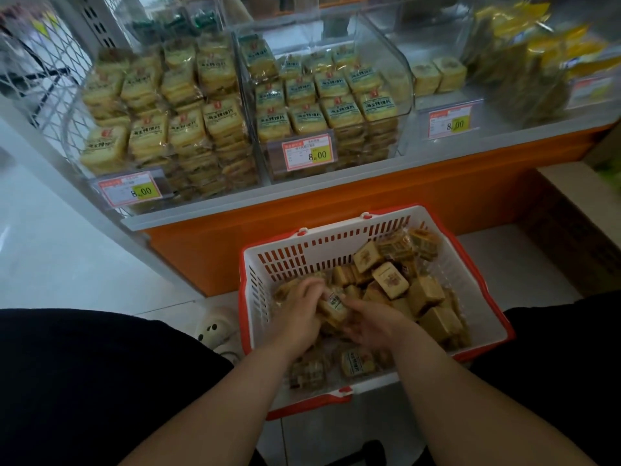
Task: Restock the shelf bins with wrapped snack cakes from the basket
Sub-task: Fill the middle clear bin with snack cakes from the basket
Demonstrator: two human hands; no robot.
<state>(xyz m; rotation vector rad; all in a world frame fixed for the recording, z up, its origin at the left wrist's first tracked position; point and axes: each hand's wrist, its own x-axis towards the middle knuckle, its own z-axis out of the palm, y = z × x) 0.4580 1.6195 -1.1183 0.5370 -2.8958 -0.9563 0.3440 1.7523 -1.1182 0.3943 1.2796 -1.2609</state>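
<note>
A white basket with a red rim (pixel 339 245) sits on the floor between my knees, holding several wrapped snack cakes (pixel 389 280). Both hands are down inside it. My left hand (pixel 299 314) and my right hand (pixel 373 322) together hold one wrapped cake (pixel 332 307) between them, fingers curled round it. On the shelf above stand clear bins: the left bin (pixel 161 122) and the middle bin (pixel 322 105) are packed with stacked yellow cakes; the right bin (pixel 437 75) holds only two at its back.
Price tags reading 8.00 (pixel 309 153) hang on the bin fronts. The orange shelf base (pixel 369 196) runs just behind the basket. A wire rack (pixel 43 68) stands at the left, yellow packets (pixel 537 55) at the far right, a white shoe (pixel 218 331) by the basket.
</note>
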